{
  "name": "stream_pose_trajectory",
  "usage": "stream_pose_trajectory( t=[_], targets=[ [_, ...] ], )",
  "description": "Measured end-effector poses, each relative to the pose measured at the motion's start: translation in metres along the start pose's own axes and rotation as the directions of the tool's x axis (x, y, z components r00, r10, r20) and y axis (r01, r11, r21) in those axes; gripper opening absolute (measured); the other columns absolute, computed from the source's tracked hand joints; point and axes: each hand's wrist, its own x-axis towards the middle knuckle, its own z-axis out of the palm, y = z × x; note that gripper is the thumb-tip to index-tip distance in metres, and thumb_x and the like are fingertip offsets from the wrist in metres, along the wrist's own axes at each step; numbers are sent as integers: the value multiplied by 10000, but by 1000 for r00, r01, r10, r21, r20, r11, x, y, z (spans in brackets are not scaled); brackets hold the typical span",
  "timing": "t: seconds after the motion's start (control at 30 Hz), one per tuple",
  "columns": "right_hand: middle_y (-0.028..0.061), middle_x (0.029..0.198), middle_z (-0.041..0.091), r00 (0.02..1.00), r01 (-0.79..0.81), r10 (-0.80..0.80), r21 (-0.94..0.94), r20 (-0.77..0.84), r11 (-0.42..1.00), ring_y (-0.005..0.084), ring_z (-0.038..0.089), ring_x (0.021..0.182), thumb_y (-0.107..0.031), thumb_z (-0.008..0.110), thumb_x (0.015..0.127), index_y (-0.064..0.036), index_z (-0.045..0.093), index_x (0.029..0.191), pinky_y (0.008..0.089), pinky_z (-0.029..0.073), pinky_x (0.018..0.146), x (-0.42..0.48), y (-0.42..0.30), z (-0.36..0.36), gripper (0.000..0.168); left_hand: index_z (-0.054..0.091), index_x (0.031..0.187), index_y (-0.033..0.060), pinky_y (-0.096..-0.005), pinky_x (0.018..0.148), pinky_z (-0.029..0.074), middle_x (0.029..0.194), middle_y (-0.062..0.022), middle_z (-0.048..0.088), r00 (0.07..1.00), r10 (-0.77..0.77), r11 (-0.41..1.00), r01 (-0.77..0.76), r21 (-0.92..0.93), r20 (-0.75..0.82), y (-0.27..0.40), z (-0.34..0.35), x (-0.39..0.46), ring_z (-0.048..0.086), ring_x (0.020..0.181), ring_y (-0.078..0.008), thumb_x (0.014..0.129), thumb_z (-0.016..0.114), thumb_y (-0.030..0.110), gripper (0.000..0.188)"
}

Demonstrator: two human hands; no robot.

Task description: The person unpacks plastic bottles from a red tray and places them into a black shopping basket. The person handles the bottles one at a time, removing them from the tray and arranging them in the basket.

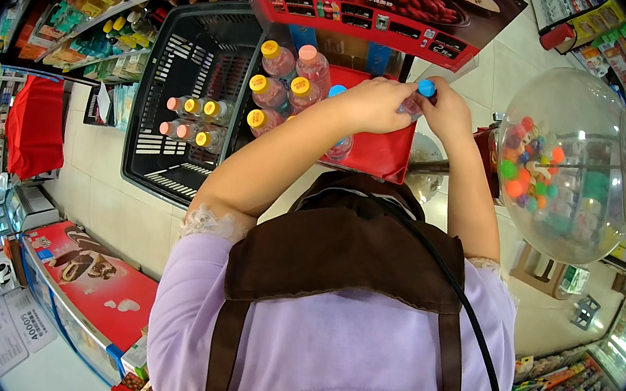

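Both hands are over the right part of a red display shelf (379,151). My left hand (378,105) and my right hand (440,108) close from two sides on a clear plastic bottle with a blue cap (426,88). More blue-capped bottles (340,149) stand beside and under my left forearm, partly hidden by it. Farther left on the shelf are several bottles with yellow caps (269,93) and one with a pink cap (308,53). A black plastic shopping basket (154,90) at the shelf's left holds several bottles with pink and yellow caps (211,108).
A printed header board (369,11) rises behind the shelf. To the right stands a clear globe with coloured balls (571,167). Stocked store shelves (107,16) are at the upper left. A red-topped chest freezer (100,287) stands lower left. A black cable crosses my apron.
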Motion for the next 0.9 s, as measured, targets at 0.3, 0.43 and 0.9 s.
stream_pose_trajectory(
  t=[0.3,0.43,0.9],
  targets=[
    [126,836,633,997,52,-58,112,51,992,334,600,793,-286,660,735,-99,579,948,424,465,673,11,-27,14,295,385,1296,13,-413,923,395,1136,-241,535,990,-68,997,64,-31,-127,-8,-13,-18,490,1075,-393,734,554,221,623],
    [128,841,631,989,140,-146,119,37,983,332,595,806,-281,652,740,-98,575,942,427,462,684,21,-44,25,282,410,1274,3,-404,847,431,1042,-244,572,968,-50,999,46,-21,-247,-28,-15,-29,544,965,-374,720,554,205,607],
    [139,875,629,969,201,-208,58,135,978,337,591,846,-297,645,742,-101,558,985,432,463,728,44,-76,57,325,479,1208,18,-433,834,429,993,-185,609,923,-56,987,108,115,-380,-56,-21,-52,554,941,-357,725,542,174,512]
  ],
)
